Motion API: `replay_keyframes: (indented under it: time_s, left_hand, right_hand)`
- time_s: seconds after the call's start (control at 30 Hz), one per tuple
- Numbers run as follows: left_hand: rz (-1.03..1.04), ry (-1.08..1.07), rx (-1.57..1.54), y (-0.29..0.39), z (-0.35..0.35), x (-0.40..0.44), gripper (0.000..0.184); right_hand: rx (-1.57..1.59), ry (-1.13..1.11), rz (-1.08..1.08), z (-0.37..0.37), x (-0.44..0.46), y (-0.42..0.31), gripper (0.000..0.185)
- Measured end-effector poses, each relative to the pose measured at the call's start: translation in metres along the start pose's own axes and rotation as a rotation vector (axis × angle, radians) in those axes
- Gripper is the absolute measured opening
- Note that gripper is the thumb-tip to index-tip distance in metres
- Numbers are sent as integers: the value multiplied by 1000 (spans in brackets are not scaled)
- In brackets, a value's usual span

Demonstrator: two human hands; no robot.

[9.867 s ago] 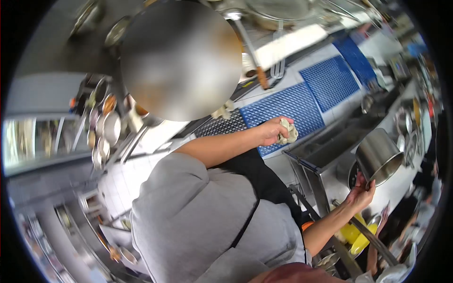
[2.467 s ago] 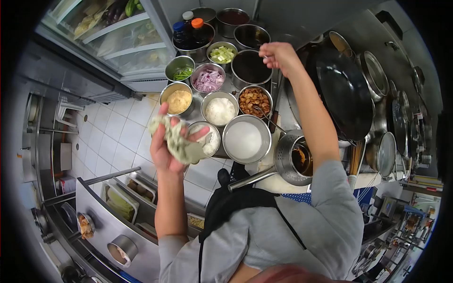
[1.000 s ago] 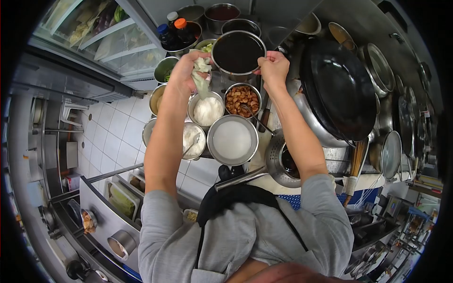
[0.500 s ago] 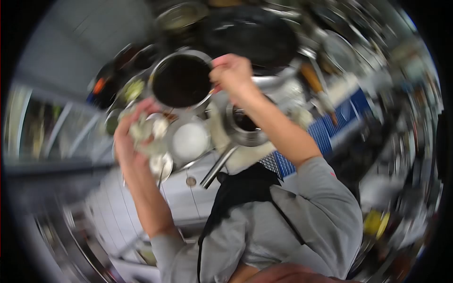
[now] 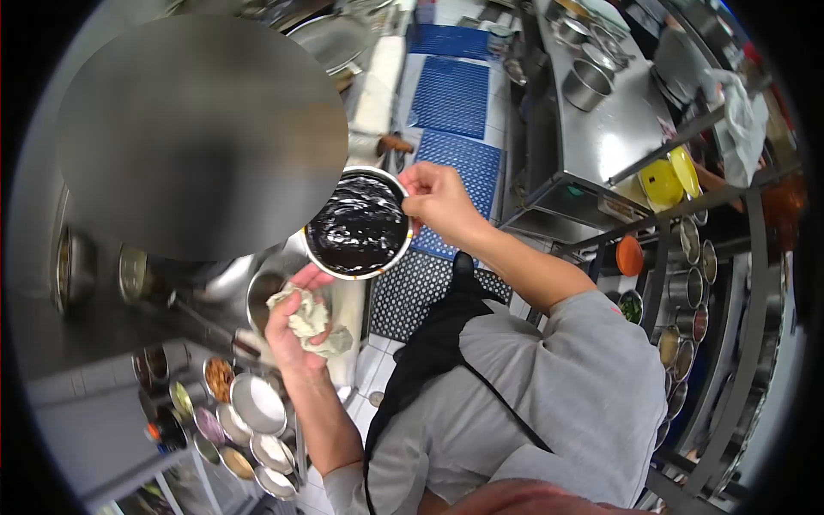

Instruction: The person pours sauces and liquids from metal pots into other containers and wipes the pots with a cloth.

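A round metal pot (image 5: 359, 225) of dark, shiny liquid hangs in front of me, above the edge of the cooking counter. My right hand (image 5: 438, 202) grips its rim on the right side. At the pot's lower left is my left hand (image 5: 299, 326), its fingers curled around a crumpled pale cloth (image 5: 311, 323); the fingertips reach toward the pot's rim, and I cannot tell whether they touch it. The liquid's surface is rippled. A large blurred grey disc covers the upper left of the view and hides part of the counter.
Bowls of ingredients (image 5: 257, 403) stand at the lower left. Blue mats (image 5: 451, 94) line the floor ahead. On the right are a steel table (image 5: 601, 129) with a pot (image 5: 588, 84) on it, a yellow container (image 5: 661, 183) and a shelf rack. Part of another person shows at the upper right.
The pot has been lifted from among the ingredient bowls and carried away from them, my right hand on its rim. The view has turned right, toward the aisle; the bowls now lie at the lower left.
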State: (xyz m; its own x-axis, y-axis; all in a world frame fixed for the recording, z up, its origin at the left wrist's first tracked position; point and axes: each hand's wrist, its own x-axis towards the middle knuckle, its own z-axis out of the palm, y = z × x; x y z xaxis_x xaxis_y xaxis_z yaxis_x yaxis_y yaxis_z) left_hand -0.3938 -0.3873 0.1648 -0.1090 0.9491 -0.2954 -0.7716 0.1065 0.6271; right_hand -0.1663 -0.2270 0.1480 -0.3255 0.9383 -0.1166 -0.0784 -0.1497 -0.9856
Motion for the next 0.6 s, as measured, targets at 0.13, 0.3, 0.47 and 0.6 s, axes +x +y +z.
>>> replay_keyframes:
  time_s: [0.13,0.3,0.47,0.6]
  left_hand:
    - [-196,-60,38,-61,55,95,53]
    - [-373,-165,204,-143,135,209,52]
    - [-613,-404,210,-217,203,313,46]
    - [-758,-481,363,-280,277,377,32]
  right_hand:
    - [-42,248,-75,-114,14,1,25]
    - [-15,516,-99,-235,22,6,27]
    - [-37,827,-168,-325,22,19,31]
    - [68,1058,-217,-384,20,25,29]
